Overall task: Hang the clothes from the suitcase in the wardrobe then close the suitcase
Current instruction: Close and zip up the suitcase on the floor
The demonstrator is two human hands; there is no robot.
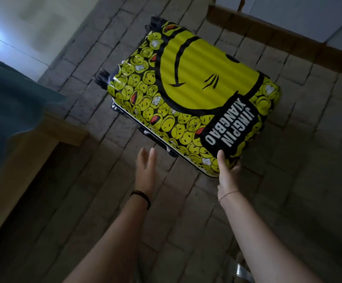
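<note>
A yellow and black hard-shell suitcase point(190, 86) printed with smiley faces lies flat and closed on the tiled floor. My right hand point(226, 170) grips its near corner, thumb on the lid and fingers curled under the edge. My left hand point(145, 166) hovers just short of the suitcase's near long side, fingers straight and holding nothing. No clothes are in view.
A bed with a dark blue-green cover point(12, 107) on a wooden frame point(33, 148) stands at the left. A brown wooden base with pale panels above it point(288, 39) runs along the far right. Grey stone tiles point(278, 190) cover the floor.
</note>
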